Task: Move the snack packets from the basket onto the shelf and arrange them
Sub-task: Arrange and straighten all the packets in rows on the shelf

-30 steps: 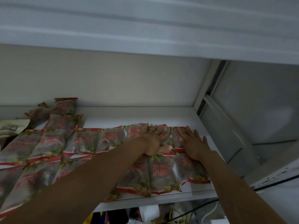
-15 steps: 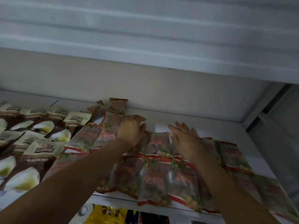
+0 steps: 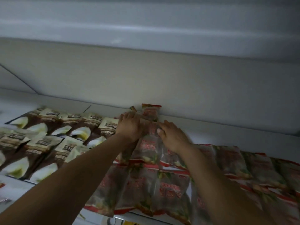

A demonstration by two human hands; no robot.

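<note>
A beige back wall (image 3: 162, 78) rises behind; something yellow (image 3: 129, 223) shows below.

Left hand (image 3: 129, 125) and right hand (image 3: 173, 137), seemingly flat, on red packets (image 3: 149, 143) (rear of shelf (image 3: 227, 129))

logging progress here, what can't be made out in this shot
- Basket: nowhere in the head view, so packets left to move cannot be counted.
- Print on the red packets: head view, too blurred to read.
- Packet surfaces under the left hand and right hand: head view, covered by the hands themselves.
- Brown packets: head view, rows cut off by the left edge.
</note>
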